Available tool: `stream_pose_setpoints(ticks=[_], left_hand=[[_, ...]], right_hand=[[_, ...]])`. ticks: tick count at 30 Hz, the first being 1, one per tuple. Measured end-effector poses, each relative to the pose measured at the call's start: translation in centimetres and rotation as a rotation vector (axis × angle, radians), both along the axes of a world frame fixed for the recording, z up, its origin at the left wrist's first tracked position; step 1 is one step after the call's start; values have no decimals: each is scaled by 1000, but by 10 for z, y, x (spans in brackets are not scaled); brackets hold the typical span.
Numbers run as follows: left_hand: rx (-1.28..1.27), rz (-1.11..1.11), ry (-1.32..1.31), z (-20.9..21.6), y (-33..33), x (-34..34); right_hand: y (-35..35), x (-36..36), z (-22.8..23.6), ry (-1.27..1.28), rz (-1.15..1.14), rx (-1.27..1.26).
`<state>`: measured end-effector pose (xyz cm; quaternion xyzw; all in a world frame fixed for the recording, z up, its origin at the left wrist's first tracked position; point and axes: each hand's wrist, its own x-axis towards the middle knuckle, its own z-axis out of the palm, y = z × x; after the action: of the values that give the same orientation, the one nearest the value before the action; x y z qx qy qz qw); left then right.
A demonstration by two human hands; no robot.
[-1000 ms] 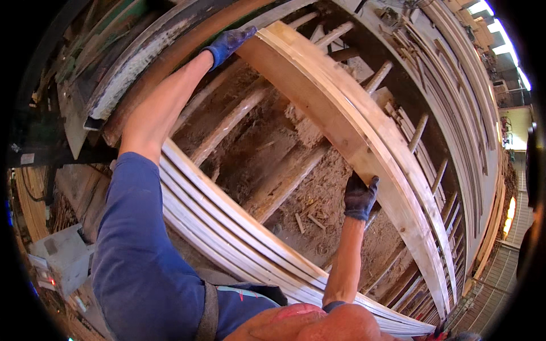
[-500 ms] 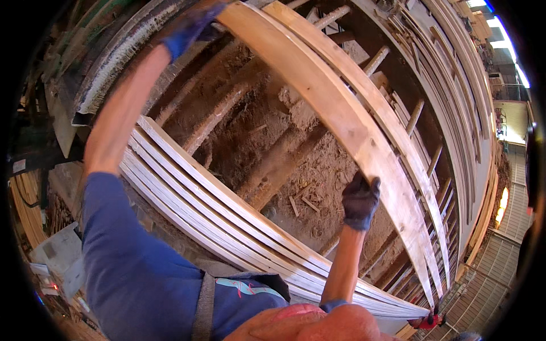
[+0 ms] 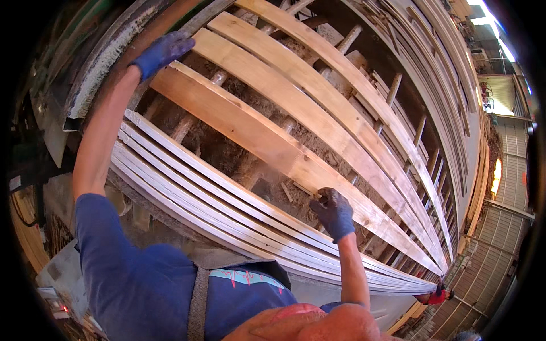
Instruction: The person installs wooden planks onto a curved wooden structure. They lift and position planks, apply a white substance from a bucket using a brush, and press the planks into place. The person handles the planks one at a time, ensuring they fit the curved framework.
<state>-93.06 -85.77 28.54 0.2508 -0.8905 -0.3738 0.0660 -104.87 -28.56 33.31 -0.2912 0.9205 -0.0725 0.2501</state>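
Several long pale wooden boards lie side by side across metal rollers, with gaps between them. My right hand, in a dark glove, has its fingers curled at the near edge of the closest board. My left hand, in a blue glove, is at the far left by the board ends, its fingers stretched out. Its fingertips are close to the end of the second board; whether they touch it I cannot tell. Between me and the closest board runs a bundle of white-edged boards.
Round rollers span a bed strewn with sawdust and wood scraps. A curved-looking, dust-coated metal beam stands at the left. More long strips are stacked beyond. A person in red stands at the far end of the boards.
The boards that lay close together are now spread apart across the rollers, the closest one nearer to me. My left hand has moved down and left from the board ends; my right hand moved slightly left.
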Motion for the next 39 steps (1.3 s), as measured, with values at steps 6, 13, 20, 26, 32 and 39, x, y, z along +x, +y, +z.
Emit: stream_pose_setpoints(ticks=[6, 13, 20, 26, 32, 39], left_hand=[[-339, 32, -241, 4, -2, -57], [-227, 14, -611, 6, 7, 15], [-63, 150, -162, -17, 24, 25], [-213, 230, -195, -35, 2, -49], [-214, 100, -125, -20, 19, 36], [184, 78, -73, -39, 1, 70]], right_hand=[[7, 4, -27, 231, 239, -36], [13, 12, -54, 283, 151, -29], [15, -9, -65, 363, 189, -98], [-19, -81, -58, 494, 140, -101], [6, -14, -43, 345, 192, 51], [7, -27, -73, 360, 125, -108]])
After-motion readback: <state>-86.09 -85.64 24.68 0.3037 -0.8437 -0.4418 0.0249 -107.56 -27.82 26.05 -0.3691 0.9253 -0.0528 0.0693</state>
